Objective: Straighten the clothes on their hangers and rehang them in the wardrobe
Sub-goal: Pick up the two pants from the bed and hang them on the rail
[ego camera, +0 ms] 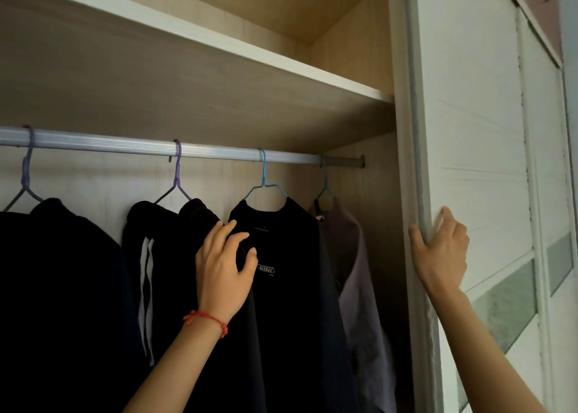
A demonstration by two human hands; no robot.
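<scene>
Several garments hang on wire hangers from the metal rail. A black top with white lettering hangs on a blue hanger. My left hand, a red string at its wrist, is curled on that top's left shoulder, fingers apart around the cloth. To its left is a black garment with white stripes on a purple hanger, and further left another black garment. A pale lilac shirt hangs at the far right. My right hand grips the edge of the white sliding door.
A wooden shelf runs above the rail, with an upper compartment over it. The sliding door has frosted glass panels lower down. The wardrobe's side wall stands just right of the lilac shirt.
</scene>
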